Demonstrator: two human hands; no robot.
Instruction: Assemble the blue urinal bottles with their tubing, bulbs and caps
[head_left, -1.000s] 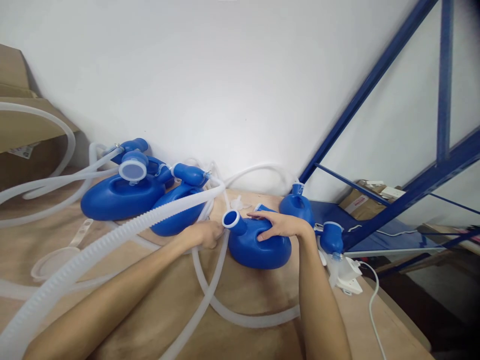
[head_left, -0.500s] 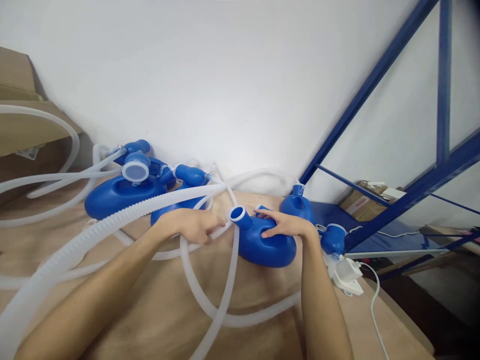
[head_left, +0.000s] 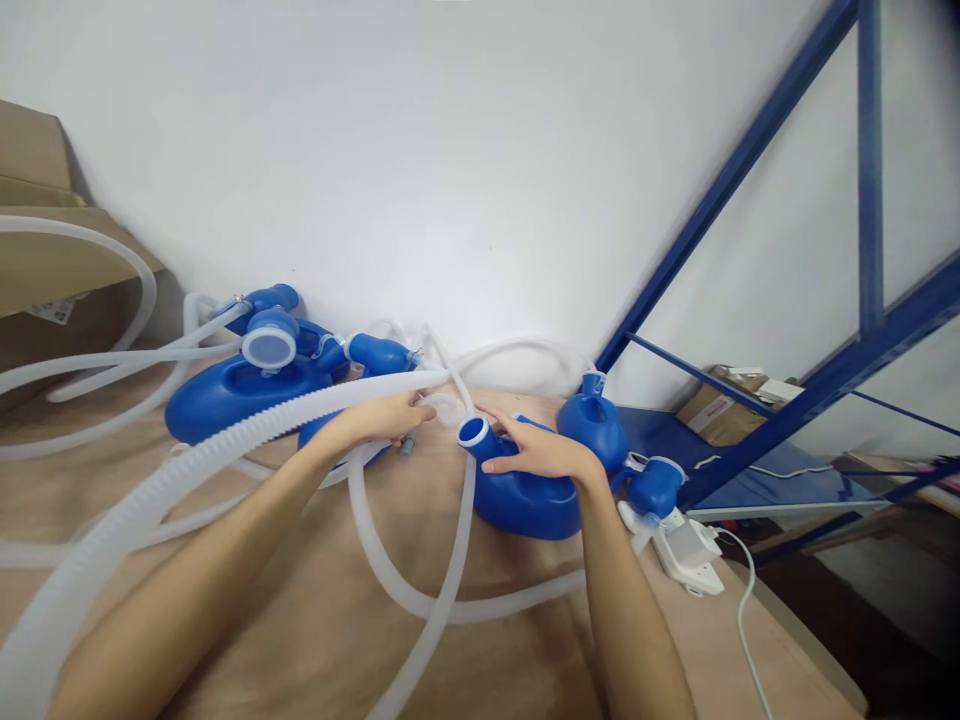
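My left hand (head_left: 395, 416) is closed on a translucent white hose (head_left: 442, 408), and a short grey hose end (head_left: 408, 443) shows below its fingers. Just right of it, a blue urinal bottle (head_left: 525, 508) rests on the table, its white-rimmed mouth (head_left: 473, 432) uncovered and facing me. Over this bottle is my right hand (head_left: 538, 450), thumb and fingers spread behind and beside the neck; whether it touches is hard to tell. Another blue bottle (head_left: 319, 428) is partly hidden behind my left wrist.
Blue bottles (head_left: 225, 400) with hoses lie at the left, beside cardboard boxes (head_left: 67, 260). A blue bottle (head_left: 592, 425), a blue elbow fitting (head_left: 655, 487) and a white power strip (head_left: 690, 565) are at the right. A ribbed hose (head_left: 225, 450) crosses my left arm. Blue shelving (head_left: 750, 130) stands beyond.
My left hand has moved slightly up and back, lifting the hose so it loops beside the bottle mouth. My right hand has shifted left from the bottle's handle toward its neck.
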